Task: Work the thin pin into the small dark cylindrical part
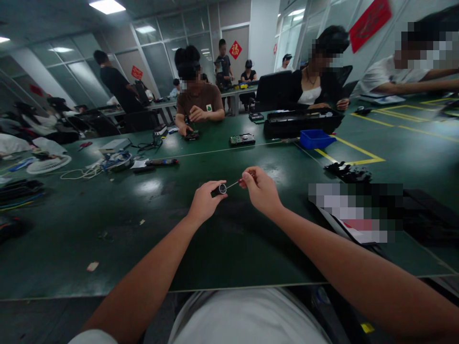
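Holding a small black round part (223, 188) in my left hand (205, 204), fingers closed round its side, pale-rimmed end turned toward my right hand (263, 192). Right hand pinches a thin tool (233, 184) by its red handle, fingers closed. Shaft slants down to the rim of the part; can't tell if the tip is touching or inside. Part sits up off the green table (125, 239), in front of me, roughly mid-view.

Beyond my hands: a circuit board (242, 139) lies flat, with a blue tray (317, 138) to its right, near a long black case (303, 125). Black pieces (349, 172) are heaped nearer me, right side, past a pixelated flat item (353, 220). Over on the left, a dark pen-shaped tool (167, 162), pale cable (81, 173) and a white round grille (49, 164). Paper scrap (92, 266) near the front edge, left.

Across the table, a person in a brown shirt (201, 99) has one hand on a small dark device (192, 135), other hand raised. More people sit or stand farther back.
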Action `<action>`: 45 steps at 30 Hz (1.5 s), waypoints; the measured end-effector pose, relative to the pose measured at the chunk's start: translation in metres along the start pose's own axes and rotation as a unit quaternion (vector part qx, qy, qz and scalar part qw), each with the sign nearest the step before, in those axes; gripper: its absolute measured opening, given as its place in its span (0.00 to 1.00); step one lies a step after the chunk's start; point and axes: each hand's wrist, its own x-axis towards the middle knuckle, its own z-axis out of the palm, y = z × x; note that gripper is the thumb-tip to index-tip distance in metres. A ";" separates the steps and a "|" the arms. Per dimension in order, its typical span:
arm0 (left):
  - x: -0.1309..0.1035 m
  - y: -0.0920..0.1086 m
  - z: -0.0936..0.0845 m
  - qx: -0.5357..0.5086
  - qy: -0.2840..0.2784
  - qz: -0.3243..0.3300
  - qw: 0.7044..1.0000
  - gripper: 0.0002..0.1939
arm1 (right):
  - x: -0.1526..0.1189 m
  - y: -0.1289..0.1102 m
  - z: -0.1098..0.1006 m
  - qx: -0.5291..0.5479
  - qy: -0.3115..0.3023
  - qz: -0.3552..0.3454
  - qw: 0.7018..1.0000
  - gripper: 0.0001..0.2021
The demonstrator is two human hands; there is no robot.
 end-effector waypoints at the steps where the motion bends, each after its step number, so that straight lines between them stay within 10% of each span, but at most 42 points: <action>1: 0.000 -0.001 0.000 0.001 -0.001 -0.001 1.000 0.22 | 0.000 0.000 0.001 0.001 0.001 0.001 1.000 0.09; 45: 0.001 0.000 -0.001 0.015 0.017 -0.019 1.000 0.21 | -0.003 -0.005 0.002 -0.071 -0.002 -0.049 0.996 0.08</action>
